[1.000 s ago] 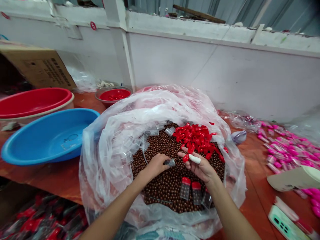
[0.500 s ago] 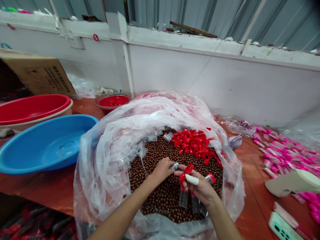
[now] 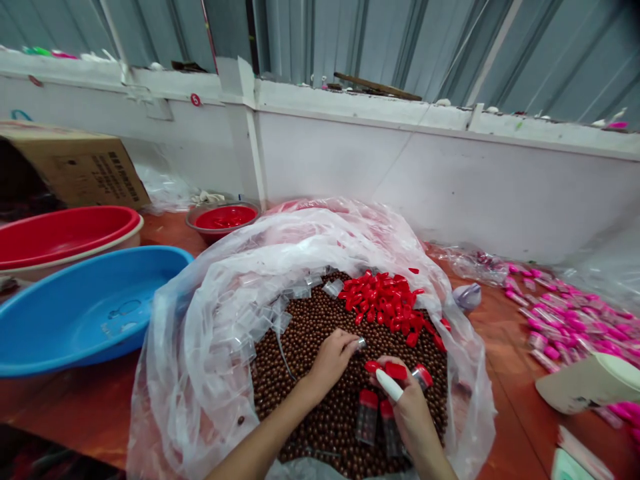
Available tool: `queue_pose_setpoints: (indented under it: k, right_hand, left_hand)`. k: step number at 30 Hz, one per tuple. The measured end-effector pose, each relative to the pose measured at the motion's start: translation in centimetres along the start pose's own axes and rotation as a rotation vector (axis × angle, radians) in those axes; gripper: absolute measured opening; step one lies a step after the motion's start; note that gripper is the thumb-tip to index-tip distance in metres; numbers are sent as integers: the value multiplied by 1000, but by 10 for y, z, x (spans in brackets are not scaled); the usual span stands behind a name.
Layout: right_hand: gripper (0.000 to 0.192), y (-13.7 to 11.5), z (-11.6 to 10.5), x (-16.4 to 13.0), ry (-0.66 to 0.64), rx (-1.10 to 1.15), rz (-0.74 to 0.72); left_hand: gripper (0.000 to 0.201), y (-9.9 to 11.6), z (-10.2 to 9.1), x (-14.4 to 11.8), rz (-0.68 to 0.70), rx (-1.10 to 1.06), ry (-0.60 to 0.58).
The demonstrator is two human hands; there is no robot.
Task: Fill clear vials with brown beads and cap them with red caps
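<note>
Left hand (image 3: 334, 359) pinches a small clear vial (image 3: 359, 344) over the brown balls (image 3: 320, 400); right hand (image 3: 407, 407) grips a red cap (image 3: 395, 371) just beside it. A misaligned press could pop the cap off or tip the vial's balls out.

Two bare, sleeveless forearms, a white finger cot (image 3: 389, 385) (tight, smooth) on one right-hand finger

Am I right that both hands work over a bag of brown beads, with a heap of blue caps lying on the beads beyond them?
Not quite: the caps are red, not blue, as the head view shows. The rest holds: the left hand and the right hand work over the clear plastic bag of brown beads, and the cap heap lies on the beads beyond them.
</note>
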State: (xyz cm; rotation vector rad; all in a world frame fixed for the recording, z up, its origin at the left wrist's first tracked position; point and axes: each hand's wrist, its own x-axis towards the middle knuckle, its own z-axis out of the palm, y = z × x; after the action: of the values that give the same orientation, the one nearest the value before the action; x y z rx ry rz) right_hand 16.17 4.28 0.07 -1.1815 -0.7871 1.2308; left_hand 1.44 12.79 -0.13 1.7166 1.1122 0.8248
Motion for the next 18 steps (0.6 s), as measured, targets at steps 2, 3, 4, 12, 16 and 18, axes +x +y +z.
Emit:
queue_pose_setpoints:
  k: [2, 3, 4, 12, 16, 18]
  right_hand:
    - [31, -1, 1, 1, -23, -106, -52]
    - [31, -2, 3, 1, -47, -142, -72]
    - [29, -2, 5, 1, -69, -167, -89]
    - [38, 2, 21, -5, -158, -400, -201]
    - [21, 0, 6, -16, -238, -521, -206]
    - [19, 5, -2, -21, -251, -564, -164]
  left_hand:
    - [39, 9, -2, -11, -159, -278, -87]
    - [41, 12, -3, -17, -237, -421, -147]
    - [42, 16, -5, -22, -296, -541, -198]
    - [35, 21, -69, -43, -410, -577, -225]
    - [34, 31, -135, -39, -427, -367, -270]
    - [35, 37, -169, -38, -431, -277, -267]
